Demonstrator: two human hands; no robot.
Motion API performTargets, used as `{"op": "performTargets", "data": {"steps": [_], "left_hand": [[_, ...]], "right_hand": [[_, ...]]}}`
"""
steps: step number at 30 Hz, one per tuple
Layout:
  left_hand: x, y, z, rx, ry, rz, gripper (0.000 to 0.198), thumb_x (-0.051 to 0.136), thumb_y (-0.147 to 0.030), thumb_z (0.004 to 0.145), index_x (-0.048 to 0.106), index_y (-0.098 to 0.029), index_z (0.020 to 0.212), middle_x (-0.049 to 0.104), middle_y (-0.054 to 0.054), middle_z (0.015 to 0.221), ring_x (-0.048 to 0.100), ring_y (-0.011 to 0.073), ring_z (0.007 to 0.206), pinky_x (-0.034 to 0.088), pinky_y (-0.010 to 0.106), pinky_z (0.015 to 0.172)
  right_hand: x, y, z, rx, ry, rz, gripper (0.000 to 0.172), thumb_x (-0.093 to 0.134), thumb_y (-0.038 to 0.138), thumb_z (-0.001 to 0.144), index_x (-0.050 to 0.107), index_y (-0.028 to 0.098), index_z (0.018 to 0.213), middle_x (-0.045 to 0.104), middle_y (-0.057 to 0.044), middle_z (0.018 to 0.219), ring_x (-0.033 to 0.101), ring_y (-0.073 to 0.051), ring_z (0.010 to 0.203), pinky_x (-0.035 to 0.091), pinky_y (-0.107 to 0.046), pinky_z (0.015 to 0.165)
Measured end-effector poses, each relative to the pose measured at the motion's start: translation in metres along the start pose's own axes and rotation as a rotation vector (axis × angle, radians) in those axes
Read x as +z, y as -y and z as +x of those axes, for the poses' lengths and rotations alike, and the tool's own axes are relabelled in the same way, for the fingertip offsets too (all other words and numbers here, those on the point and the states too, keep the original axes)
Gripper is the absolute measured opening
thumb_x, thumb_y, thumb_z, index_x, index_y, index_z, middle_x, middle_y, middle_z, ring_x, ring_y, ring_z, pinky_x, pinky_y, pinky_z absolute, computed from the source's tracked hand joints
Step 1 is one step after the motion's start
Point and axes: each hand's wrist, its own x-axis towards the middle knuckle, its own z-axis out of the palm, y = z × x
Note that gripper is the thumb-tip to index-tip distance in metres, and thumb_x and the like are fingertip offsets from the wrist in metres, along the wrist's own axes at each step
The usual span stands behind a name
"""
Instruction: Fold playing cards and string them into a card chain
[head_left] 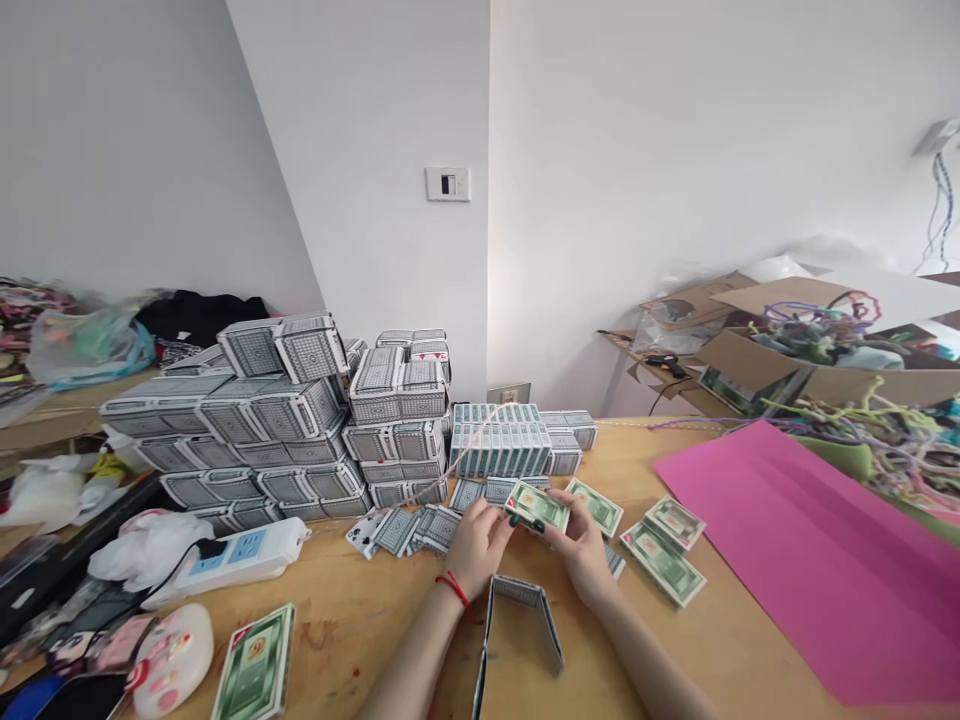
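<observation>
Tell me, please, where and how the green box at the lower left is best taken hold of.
I would take the green box by its two long sides, with the grip coming from above and the right. It lies flat, its thickness shows along the right edge, and the white rounded object sits close on its left.

green-and-white pack (540, 503), grey-patterned cards (396, 531), pink sheet (817, 570), red bracelet (454, 588)

The wooden table (352, 640) bears stacked grey-patterned playing-card bricks (262, 410) at the back, loose playing cards (397, 530) before them, green card packs (664, 565) towards the right, another green pack (255, 660) at front left, a standing bent card strip (517, 592), a white power strip (240, 560) and a magenta sheet (810, 570).
</observation>
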Motion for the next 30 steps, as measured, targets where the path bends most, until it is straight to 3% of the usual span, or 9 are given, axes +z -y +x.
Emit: {"op": "performTargets", "data": {"steps": [4, 7, 12, 17, 21, 25, 28, 30], "left_hand": [[-0.001, 0.001, 0.000, 0.018, -0.002, 0.057, 0.030, 0.037, -0.027, 0.085, 0.050, -0.018, 0.060, 0.048, 0.001, 0.067, 0.048, 0.0151, 0.068, 0.038, 0.026, 0.062], [-0.002, 0.001, 0.000, 0.043, -0.014, 0.007, 0.031, 0.037, -0.025, 0.085, 0.049, -0.017, 0.058, 0.048, 0.002, 0.068, 0.048, 0.0137, 0.066, 0.038, 0.025, 0.061], [-0.005, -0.003, 0.000, 0.111, 0.016, -0.163, 0.028, 0.041, -0.021, 0.084, 0.052, -0.016, 0.058, 0.055, 0.007, 0.089, 0.053, 0.0156, 0.084, 0.041, 0.027, 0.074], [-0.005, -0.005, 0.001, 0.108, 0.056, -0.239, 0.023, 0.042, -0.019, 0.082, 0.058, -0.016, 0.065, 0.060, 0.008, 0.095, 0.055, 0.0178, 0.092, 0.042, 0.031, 0.081], [-0.003, -0.004, 0.001, 0.057, 0.010, -0.287, 0.022, 0.043, -0.017, 0.079, 0.056, -0.016, 0.061, 0.060, 0.010, 0.102, 0.057, 0.0179, 0.091, 0.044, 0.031, 0.081], [0.000, 0.000, -0.001, -0.031, -0.064, -0.333, 0.021, 0.048, -0.017, 0.075, 0.050, -0.017, 0.054, 0.061, 0.007, 0.090, 0.059, 0.0175, 0.082, 0.046, 0.031, 0.076], [0.003, 0.005, -0.002, -0.151, -0.052, -0.448, 0.008, 0.048, -0.023, 0.077, 0.053, -0.018, 0.072, 0.061, 0.003, 0.078, 0.060, 0.0157, 0.070, 0.049, 0.029, 0.065], [0.006, 0.007, -0.002, -0.222, -0.010, -0.558, 0.011, 0.045, -0.026, 0.079, 0.052, -0.019, 0.085, 0.060, 0.001, 0.073, 0.060, 0.0140, 0.061, 0.049, 0.027, 0.058]], "right_hand": [[0.001, 0.002, 0.000, 0.028, 0.036, 0.059, 0.044, 0.072, 0.030, 0.059, 0.055, 0.023, 0.099, 0.060, -0.006, 0.106, 0.054, -0.027, 0.095, 0.044, -0.038, 0.080], [0.002, 0.002, 0.000, 0.083, 0.029, 0.140, 0.043, 0.072, 0.030, 0.059, 0.055, 0.024, 0.099, 0.060, -0.005, 0.104, 0.055, -0.027, 0.093, 0.046, -0.037, 0.074], [-0.002, -0.003, 0.003, 0.158, -0.007, 0.275, 0.037, 0.070, 0.029, 0.062, 0.056, 0.027, 0.096, 0.061, -0.001, 0.095, 0.059, -0.022, 0.078, 0.047, -0.030, 0.058], [-0.006, -0.003, 0.009, 0.177, -0.150, 0.415, 0.024, 0.064, 0.034, 0.068, 0.060, 0.022, 0.088, 0.062, 0.001, 0.077, 0.058, -0.016, 0.066, 0.046, -0.024, 0.052], [-0.008, -0.002, 0.009, 0.227, -0.157, 0.467, 0.027, 0.060, 0.037, 0.070, 0.059, 0.022, 0.092, 0.064, -0.001, 0.078, 0.060, -0.020, 0.073, 0.048, -0.029, 0.060], [-0.010, -0.002, 0.007, 0.239, -0.082, 0.423, 0.034, 0.064, 0.033, 0.065, 0.057, 0.025, 0.098, 0.066, -0.002, 0.087, 0.061, -0.023, 0.080, 0.047, -0.032, 0.063], [-0.008, 0.000, 0.006, 0.237, -0.049, 0.394, 0.045, 0.067, 0.028, 0.061, 0.054, 0.027, 0.104, 0.064, -0.003, 0.097, 0.059, -0.024, 0.085, 0.047, -0.033, 0.066], [-0.007, 0.001, 0.005, 0.242, -0.038, 0.382, 0.050, 0.069, 0.026, 0.060, 0.053, 0.027, 0.107, 0.063, -0.002, 0.100, 0.058, -0.023, 0.087, 0.046, -0.033, 0.069]]}}
